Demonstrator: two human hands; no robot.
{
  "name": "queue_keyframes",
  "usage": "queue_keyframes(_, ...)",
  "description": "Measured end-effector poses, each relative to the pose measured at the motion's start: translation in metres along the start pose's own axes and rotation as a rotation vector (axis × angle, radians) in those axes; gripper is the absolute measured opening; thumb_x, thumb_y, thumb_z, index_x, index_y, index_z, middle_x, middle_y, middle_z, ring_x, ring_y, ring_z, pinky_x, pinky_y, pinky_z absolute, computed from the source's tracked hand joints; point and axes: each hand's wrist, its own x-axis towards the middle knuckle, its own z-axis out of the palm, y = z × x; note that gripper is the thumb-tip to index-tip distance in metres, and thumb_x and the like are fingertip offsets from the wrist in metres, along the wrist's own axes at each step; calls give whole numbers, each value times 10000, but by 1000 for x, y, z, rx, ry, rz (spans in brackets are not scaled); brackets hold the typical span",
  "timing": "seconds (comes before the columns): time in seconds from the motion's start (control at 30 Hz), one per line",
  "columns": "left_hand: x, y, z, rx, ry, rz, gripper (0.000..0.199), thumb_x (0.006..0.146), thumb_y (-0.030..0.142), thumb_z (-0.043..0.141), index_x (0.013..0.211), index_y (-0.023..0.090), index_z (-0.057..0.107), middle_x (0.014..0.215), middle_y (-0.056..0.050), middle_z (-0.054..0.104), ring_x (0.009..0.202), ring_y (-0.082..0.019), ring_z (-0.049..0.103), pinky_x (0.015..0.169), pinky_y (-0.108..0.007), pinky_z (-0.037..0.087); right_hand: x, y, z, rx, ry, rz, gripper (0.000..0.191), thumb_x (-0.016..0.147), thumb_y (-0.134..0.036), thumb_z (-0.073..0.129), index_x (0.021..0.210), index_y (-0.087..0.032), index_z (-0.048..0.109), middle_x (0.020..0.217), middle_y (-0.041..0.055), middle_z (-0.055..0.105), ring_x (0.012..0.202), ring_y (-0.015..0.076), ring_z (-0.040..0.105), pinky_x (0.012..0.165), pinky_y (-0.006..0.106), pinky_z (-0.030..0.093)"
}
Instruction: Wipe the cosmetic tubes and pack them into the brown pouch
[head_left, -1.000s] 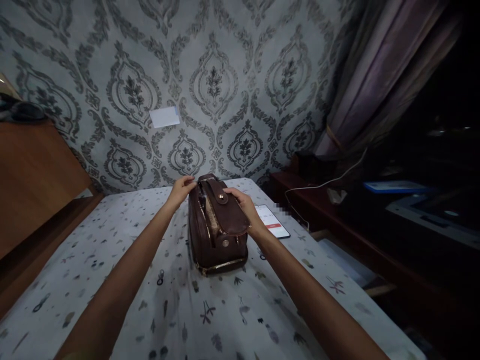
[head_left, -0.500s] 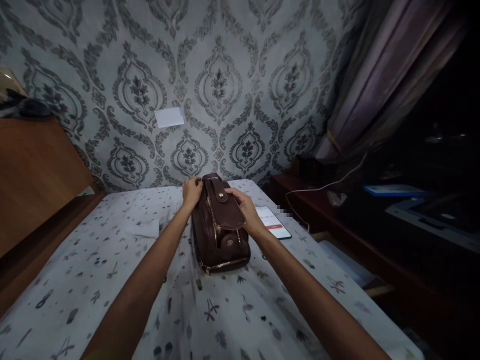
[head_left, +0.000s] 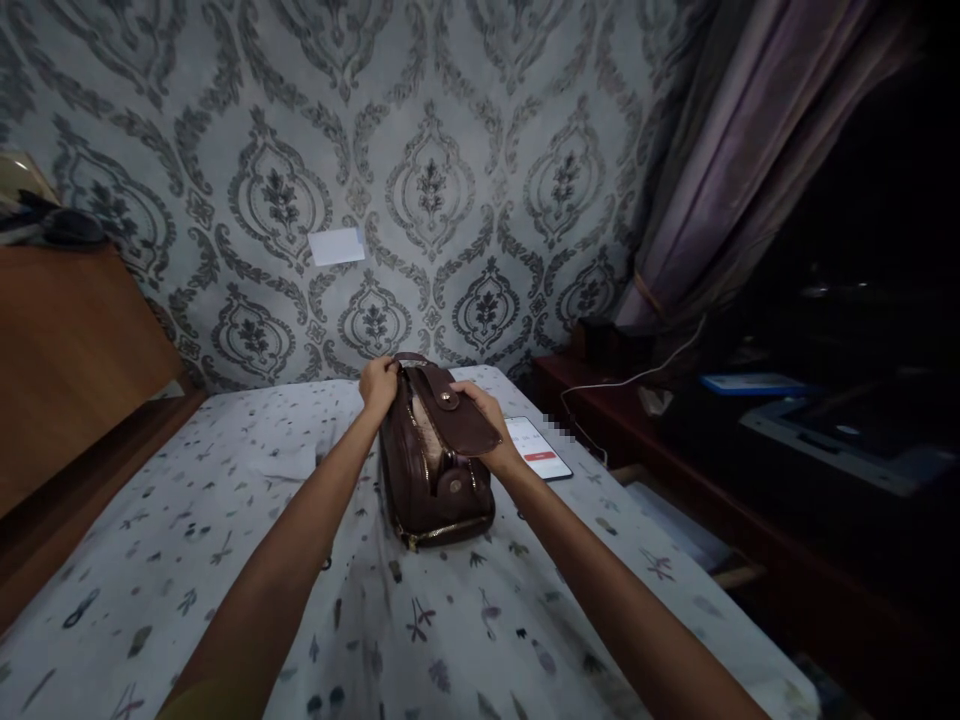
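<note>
Location type: home, apparently a bedroom. Indicators: a printed white sheet (head_left: 442,620) spread over what appears to be a mattress; damask-patterned wallpaper (head_left: 430,185) behind it; a mauve curtain (head_left: 724,170), gathered by a band (head_left: 648,291), at right.

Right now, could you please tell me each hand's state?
Left hand: curled at the far left edge of the brown leathery bag; grip unclear.
Right hand: holding the bag's rounded brown flap.

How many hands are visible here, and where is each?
2. The left hand is at the far left edge of the brown bag; the right hand is at the right edge of its flap. No other hand shows, though the picture's right side is dark.
</note>
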Motion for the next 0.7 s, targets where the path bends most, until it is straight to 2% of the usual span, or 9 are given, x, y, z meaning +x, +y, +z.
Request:
queue_keyframes(0.1,-1,0,0,-45,12,38,226,886,274,541,799,204,737,870,-63,748,892,-236,647,796,-309,444,1,-2,1,10,9,16,272,658,-289,728,918,-214,697,831,-30,688,772,182,593,735,274,454)
queue_keyframes(0.27,-6,-1,-2,-132,14,96,226,874,295,519,833,196,718,860,-53,721,861,-223,625,790,-307,448,1,-3,2,-2,20,9,225,673,-299,685,880,-211,680,826,-30,676,786,184,587,758,275,448)
queue_keyframes(0.4,-2,0,-4,-181,-41,131,202,851,295,511,806,188,676,796,-32,677,826,-205,602,799,-305,449,-1,-3,3,-51,37,1,211,710,-332,624,882,-217,666,842,-15,672,838,205,590,792,292,463)
queue_keyframes(0.57,23,18,-1,-207,-251,130,174,725,316,653,828,178,673,746,-3,661,742,-182,605,716,-286,459,-7,-11,2,-270,27,-89,184,706,-269,618,879,-225,666,907,-2,671,933,224,596,878,315,451)
queue_keyframes(0.7,41,34,12,-169,-479,85,163,641,284,740,725,165,667,621,4,638,594,-168,590,578,-272,430,-11,-18,2,-391,24,-94,174,731,-206,599,888,-223,672,907,15,657,935,223,599,845,301,459)
